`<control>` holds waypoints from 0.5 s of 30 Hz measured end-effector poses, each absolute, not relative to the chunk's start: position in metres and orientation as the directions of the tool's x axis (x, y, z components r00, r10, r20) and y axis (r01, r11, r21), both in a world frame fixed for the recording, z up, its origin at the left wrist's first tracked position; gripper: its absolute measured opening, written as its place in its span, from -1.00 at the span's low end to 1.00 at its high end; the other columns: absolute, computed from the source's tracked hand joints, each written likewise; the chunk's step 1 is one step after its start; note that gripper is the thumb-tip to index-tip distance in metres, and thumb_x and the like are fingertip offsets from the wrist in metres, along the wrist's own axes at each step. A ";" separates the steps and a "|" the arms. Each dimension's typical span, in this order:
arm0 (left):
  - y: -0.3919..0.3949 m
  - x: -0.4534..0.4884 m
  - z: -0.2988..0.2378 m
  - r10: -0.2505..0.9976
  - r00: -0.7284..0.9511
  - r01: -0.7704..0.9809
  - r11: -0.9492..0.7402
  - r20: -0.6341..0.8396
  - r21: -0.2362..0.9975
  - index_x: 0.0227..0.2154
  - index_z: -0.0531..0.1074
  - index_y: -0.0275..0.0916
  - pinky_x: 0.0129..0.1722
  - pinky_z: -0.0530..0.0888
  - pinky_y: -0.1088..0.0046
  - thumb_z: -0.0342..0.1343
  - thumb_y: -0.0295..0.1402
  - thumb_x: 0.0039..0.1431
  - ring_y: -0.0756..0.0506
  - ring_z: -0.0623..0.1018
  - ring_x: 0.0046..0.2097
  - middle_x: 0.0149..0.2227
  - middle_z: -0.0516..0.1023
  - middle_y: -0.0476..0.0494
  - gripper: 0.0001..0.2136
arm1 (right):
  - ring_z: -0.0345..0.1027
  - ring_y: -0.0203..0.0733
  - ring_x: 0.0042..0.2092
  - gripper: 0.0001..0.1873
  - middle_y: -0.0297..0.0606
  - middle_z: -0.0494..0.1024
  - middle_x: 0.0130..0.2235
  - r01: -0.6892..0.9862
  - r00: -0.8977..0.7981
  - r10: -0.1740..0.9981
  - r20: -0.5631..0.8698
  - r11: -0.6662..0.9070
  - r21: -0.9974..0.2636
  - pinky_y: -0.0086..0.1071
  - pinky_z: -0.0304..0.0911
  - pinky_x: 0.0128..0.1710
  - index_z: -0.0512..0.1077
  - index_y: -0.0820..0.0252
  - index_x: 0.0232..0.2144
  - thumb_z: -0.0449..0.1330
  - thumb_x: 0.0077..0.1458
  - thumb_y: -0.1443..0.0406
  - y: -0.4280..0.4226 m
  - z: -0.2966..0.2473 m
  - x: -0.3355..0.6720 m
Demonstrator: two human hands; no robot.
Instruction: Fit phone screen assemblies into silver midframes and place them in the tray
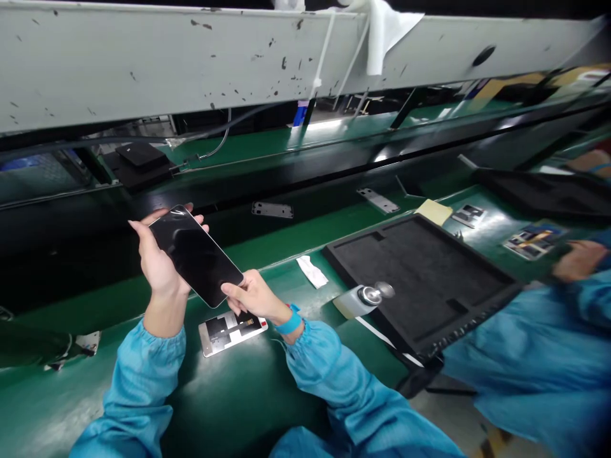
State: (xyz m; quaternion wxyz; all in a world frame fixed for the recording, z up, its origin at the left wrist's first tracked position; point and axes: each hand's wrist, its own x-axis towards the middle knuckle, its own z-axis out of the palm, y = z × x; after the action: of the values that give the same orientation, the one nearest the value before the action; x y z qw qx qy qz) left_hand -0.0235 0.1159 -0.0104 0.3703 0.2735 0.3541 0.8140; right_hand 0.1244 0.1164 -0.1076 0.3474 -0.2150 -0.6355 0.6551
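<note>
A smartphone-sized panel with a glossy black front and a thin pale edge (193,254) is held up between both hands, tilted. My left hand (162,264) cradles its far left end, with the thumb and fingertips spread along its edges. At the near right corner, my right hand (252,296) pinches it, thumb on the black face. Directly below lies a phone screen assembly (229,332), its silver and black back facing up on the green bench, partly covered by my right hand. A white crumpled wipe (312,272) lies to the right.
A dispenser bottle (356,302) with a metal cap stands against a black foam tray (429,273). Two phone frames (272,210) lie on the lower green strip beyond. At right a co-worker's hand (580,259) is beside another phone part (532,242). A yellow paper (433,212) touches the tray.
</note>
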 end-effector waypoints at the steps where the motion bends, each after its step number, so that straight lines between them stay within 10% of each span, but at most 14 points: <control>1: 0.116 -0.023 -0.011 0.800 -0.573 -0.411 -0.468 0.178 0.782 -0.17 0.54 -0.15 -0.19 0.76 0.18 0.01 0.10 0.48 -0.23 0.77 -0.22 -0.19 0.73 -0.17 -0.57 | 0.21 -0.35 -0.65 -0.15 -0.35 0.30 -0.74 -0.180 -0.661 0.733 0.159 0.051 -0.982 -0.42 0.09 -0.58 0.30 0.15 -0.78 0.24 0.17 -0.36 0.117 -0.109 0.122; 7: 0.120 -0.016 -0.017 0.731 -0.636 -0.318 -0.539 0.246 0.780 -0.17 0.48 -0.11 -0.20 0.75 0.22 -0.06 0.10 0.51 -0.20 0.77 -0.24 -0.21 0.73 -0.11 -0.58 | 0.50 -0.20 -0.48 -0.17 -0.23 0.55 -0.59 -0.268 -0.783 0.592 0.193 -0.042 -0.962 -0.26 0.50 -0.25 0.52 0.23 -0.59 0.27 0.05 -0.43 0.114 -0.112 0.112; 15: 0.125 -0.014 -0.020 0.752 -0.638 -0.319 -0.456 0.168 0.831 0.04 0.53 -0.09 -0.14 0.75 0.20 -0.36 0.11 0.55 -0.22 0.78 -0.11 -0.13 0.73 -0.18 -0.40 | 0.46 -0.27 -0.54 -0.29 -0.26 0.57 -0.56 -0.199 -0.790 0.599 0.133 -0.045 -0.979 -0.32 0.50 -0.34 0.52 0.26 -0.50 0.32 0.16 -0.29 0.115 -0.119 0.110</control>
State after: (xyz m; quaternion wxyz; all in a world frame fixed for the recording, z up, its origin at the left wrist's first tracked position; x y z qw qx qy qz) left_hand -0.0143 0.1250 -0.0202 0.3305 0.2681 0.4035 0.8100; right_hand 0.1101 0.1154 -0.1186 0.2828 -0.1584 -0.6306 0.7052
